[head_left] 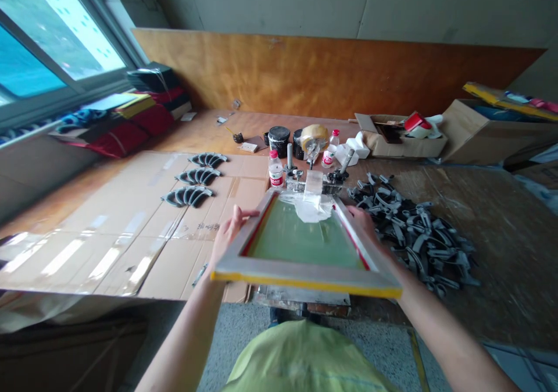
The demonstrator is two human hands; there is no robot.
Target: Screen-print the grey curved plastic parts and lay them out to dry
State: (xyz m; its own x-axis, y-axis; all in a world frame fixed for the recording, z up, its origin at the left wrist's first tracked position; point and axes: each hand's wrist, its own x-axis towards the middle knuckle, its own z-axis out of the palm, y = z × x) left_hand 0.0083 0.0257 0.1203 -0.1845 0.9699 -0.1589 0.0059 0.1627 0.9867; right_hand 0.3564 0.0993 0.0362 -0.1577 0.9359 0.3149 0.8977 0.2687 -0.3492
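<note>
A screen printing frame [300, 267] is tilted up in front of me, its grey border edged with yellow along the near side and its mesh [300, 243] green. My left hand [231, 229] is closed at the left side of the frame, partly hidden by it. On the opposite side my right hand [362, 222] grips the frame's border, most of its fingers out of sight. A metal hinge clamp [316, 184] stands at the far end of the frame. White material [311, 209] covers the mesh near that clamp. Under the near edge shows part of a metal base [305, 296].
Curved grey parts [187, 196] lie in three rows on cardboard [117, 223] at left. A heap of dark parts [418, 235] is at right. Behind the clamp stand bottles [275, 170], black tubs [279, 139] and a tape roll [314, 138]. Cardboard boxes [407, 146] sit at back right.
</note>
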